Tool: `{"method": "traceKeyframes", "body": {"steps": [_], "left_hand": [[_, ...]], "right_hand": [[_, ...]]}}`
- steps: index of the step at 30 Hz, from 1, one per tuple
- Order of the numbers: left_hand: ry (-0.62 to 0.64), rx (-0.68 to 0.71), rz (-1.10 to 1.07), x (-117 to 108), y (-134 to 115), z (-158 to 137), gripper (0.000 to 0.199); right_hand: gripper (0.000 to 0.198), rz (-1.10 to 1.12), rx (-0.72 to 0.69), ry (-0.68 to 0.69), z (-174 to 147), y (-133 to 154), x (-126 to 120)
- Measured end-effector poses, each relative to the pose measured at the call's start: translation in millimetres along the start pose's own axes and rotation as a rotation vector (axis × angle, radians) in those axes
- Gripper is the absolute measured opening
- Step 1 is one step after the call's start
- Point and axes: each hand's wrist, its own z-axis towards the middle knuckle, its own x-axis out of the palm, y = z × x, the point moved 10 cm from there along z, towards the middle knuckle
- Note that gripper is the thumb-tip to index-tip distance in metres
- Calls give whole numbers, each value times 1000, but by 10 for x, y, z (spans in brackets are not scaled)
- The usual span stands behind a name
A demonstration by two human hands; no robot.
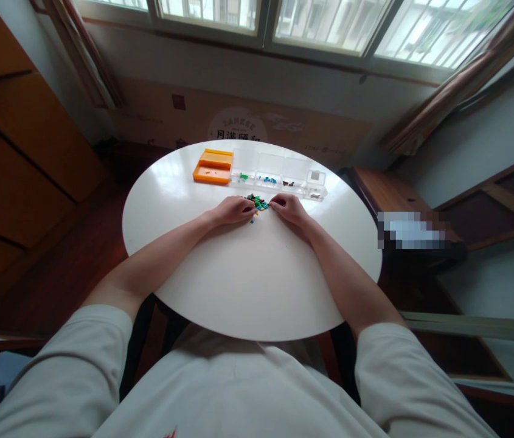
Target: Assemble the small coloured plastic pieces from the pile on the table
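A small heap of tiny coloured pieces (259, 201), mostly green, blue and dark brown, lies on the white table (247, 274). My left hand (235, 210) rests at the heap's left edge, its fingers curled together. From the right, my right hand (288, 208) meets the heap with thumb and fingertips pinched at its edge. Whatever either hand may hold is too small to make out. A loose blue piece (252, 221) and some yellow bits lie just in front of the heap.
Behind the heap stands an open orange box (211, 179) with a few small orange bits inside. Beside it, a row of clear lidded boxes (300, 188) holds green, blue, dark brown and whitish pieces in separate compartments. A wooden bench (388, 188) is at the right.
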Motion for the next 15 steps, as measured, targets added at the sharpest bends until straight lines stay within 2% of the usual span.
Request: {"method": "traceKeyframes", "body": {"steps": [15], "left_hand": [[5, -4, 21, 31, 35, 11, 40]], "right_hand": [[21, 10, -1, 4, -9, 39, -14]]}}
